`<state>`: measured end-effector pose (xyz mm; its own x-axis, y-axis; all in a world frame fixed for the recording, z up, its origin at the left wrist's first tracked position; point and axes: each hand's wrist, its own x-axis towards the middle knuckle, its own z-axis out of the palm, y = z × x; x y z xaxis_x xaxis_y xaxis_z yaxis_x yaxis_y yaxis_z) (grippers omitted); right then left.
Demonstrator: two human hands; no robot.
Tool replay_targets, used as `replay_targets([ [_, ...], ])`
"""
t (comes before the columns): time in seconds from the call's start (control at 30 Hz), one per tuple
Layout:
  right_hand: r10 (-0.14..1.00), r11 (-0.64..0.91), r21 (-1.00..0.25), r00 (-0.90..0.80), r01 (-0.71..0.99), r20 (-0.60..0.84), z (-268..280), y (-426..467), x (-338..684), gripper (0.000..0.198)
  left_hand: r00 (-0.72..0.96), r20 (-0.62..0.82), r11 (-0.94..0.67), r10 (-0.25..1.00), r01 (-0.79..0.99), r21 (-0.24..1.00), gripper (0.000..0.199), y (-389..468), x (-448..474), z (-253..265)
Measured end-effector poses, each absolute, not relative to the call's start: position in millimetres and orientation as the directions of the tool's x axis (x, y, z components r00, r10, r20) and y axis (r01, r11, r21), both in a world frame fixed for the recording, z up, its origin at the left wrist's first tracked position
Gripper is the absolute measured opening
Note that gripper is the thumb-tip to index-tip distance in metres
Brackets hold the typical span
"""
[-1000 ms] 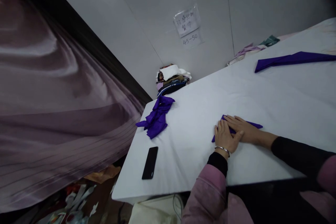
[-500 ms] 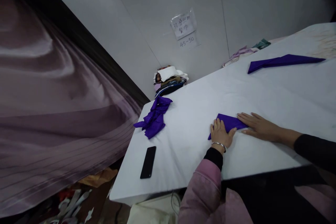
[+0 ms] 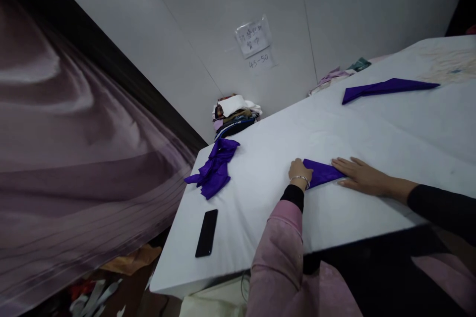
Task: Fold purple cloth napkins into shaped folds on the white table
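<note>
A purple cloth napkin [image 3: 323,173], folded into a narrow triangle, lies on the white-covered table [image 3: 267,183]. Curled over its left end is my left hand [image 3: 300,170], with a bracelet at the wrist; the fingertips are partly hidden. My right hand [image 3: 360,175] lies flat with fingers stretched out, pressing the napkin's pointed right end. Farther back on the right rests another folded purple napkin [image 3: 388,88]. A crumpled purple cloth [image 3: 213,171] sits near the table's left edge.
A black phone [image 3: 207,234] lies at the front left of the table. Behind the far edge stands a stack of folded cloths [image 3: 236,115]. More cloths [image 3: 330,79] are along the wall, which bears a handwritten sign [image 3: 254,37]. A mauve curtain [image 3: 82,183] hangs at left.
My left hand has gone from lying with spread fingers on the napkin to curling around its left end. My right hand stays on the right tip. The whole view has shifted slightly.
</note>
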<state>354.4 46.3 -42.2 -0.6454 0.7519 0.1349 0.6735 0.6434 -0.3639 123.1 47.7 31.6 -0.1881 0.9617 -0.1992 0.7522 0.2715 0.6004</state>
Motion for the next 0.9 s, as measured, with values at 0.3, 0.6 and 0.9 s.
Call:
replay_targets([
  [0.3, 0.783, 0.581, -0.451, -0.617, 0.677, 0.082, -36, 46, 354, 0.064, -0.064, -0.428, 0.398, 0.901, 0.514, 0.760, 0.023, 68, 108, 19],
  [0.6, 0.833, 0.412, -0.693, -0.553, 0.592, 0.022, -17, 54, 348, 0.065, 0.124, -0.414, 0.366, 0.902, 0.291, 0.884, 0.023, 51, 102, 23],
  [0.9, 0.689, -0.008, -0.978, -0.707, 0.207, -0.155, 22, 65, 321, 0.078, 0.293, -0.348, 0.289, 0.891, 0.226, 0.930, 0.034, 52, 100, 24],
])
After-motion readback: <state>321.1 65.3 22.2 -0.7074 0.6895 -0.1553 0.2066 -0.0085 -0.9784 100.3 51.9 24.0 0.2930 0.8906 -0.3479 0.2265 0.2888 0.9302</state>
